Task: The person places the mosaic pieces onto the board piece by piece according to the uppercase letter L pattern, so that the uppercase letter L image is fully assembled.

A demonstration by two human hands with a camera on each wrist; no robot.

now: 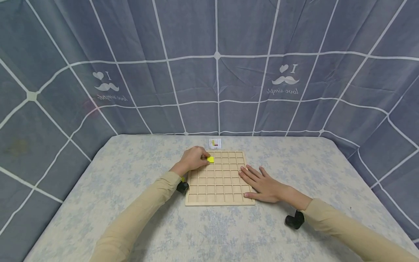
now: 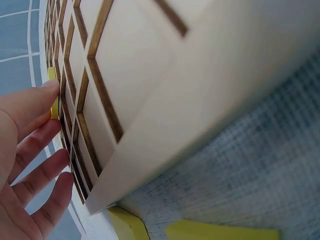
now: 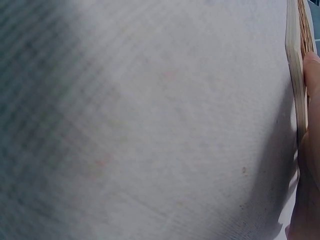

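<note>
One flat yellow square tile (image 1: 211,159) is being pinched by the left hand (image 1: 194,158) over a pale gridded wooden board (image 1: 219,189) near the table (image 1: 294,154)'s far edge; the right hand (image 1: 266,185), fingers spread, is probably steadying the board's right side

The grid board (image 1: 220,203) at centre frame is pale wood, smooth and matt; the yellow tile (image 1: 211,159) looks smooth; the tabletop (image 1: 284,156) shows woven cloth; the backdrop (image 1: 242,80) is creased matt fabric.
</note>
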